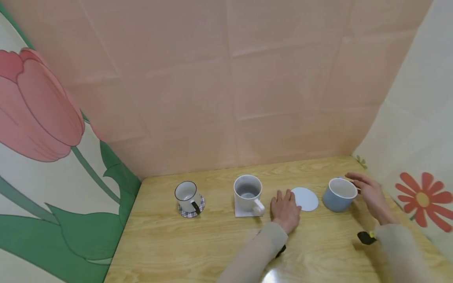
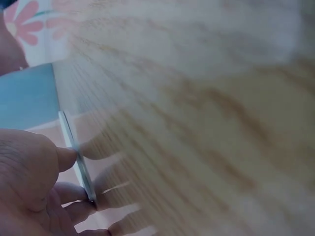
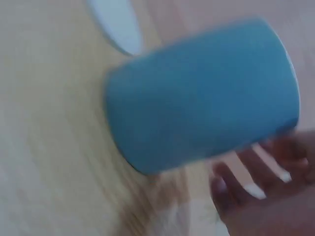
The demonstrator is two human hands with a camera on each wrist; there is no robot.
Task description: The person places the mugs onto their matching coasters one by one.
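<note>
My left hand (image 1: 286, 212) is at the left side of a round white coaster (image 1: 305, 199), thumb and fingertip on its edge. In the left wrist view that coaster (image 2: 78, 157) shows edge-on, held between thumb and finger close to the tabletop. A blue mug (image 1: 339, 195) with a white inside stands upright to the right of the coaster. Beside the mug's right side is my right hand (image 1: 368, 196), its fingers reaching around toward the back. In the blurred right wrist view, loosely bent fingers are near the mug (image 3: 202, 98); its handle is mostly hidden.
A white mug (image 1: 247, 192) stands on a square white coaster (image 1: 244, 212) in the middle. Further left, a dark-rimmed white mug (image 1: 186, 196) sits on a round checked coaster (image 1: 187, 214). Cloth walls rise behind and beside the wooden table (image 1: 170, 247).
</note>
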